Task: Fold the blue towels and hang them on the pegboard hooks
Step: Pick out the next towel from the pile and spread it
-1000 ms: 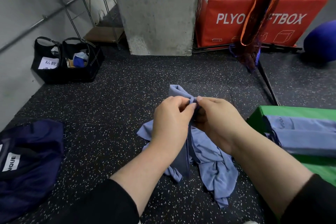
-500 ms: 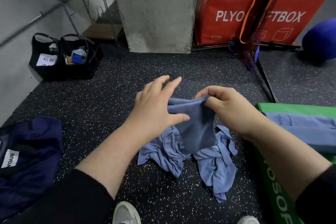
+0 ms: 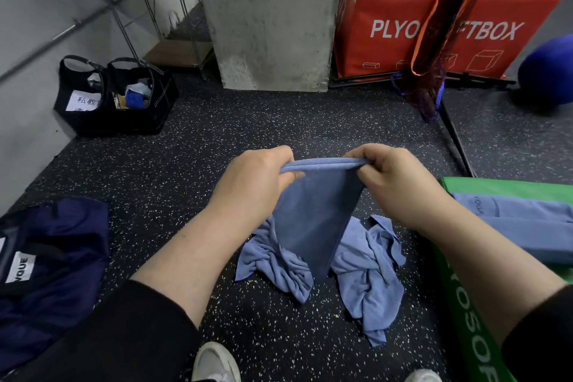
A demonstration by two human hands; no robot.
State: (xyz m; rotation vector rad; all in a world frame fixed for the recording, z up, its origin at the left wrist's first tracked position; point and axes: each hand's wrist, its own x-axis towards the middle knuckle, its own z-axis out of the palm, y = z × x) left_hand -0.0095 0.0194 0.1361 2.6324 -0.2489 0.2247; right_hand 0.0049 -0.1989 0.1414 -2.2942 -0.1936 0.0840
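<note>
Holding the blue towel (image 3: 313,220) taut, we pinch its top edge: left hand (image 3: 257,183) fingers clamped on one corner, right hand (image 3: 400,183) fingers on the other.

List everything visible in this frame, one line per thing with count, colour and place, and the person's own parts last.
held towel: 1, blue, stretched between both hands, lower end reaching the floor
crumpled towels: count unclear, blue, on the floor under the hands
folded towels: at least 2, blue, on the green box
green box: 1, right edge
plyo box: 1, red, back right
netting: 1, orange and dark, hanging before the plyo box
ball: 1, blue, far right
pillar: 1, grey concrete, back centre
bags: 2, black, by the left wall
shelf rack: 1, metal and wood, back left
garment: 1, navy, left floor
shoes: 2, white, bottom edge
left hand: grips the towel's top edge
right hand: grips the top edge
</note>
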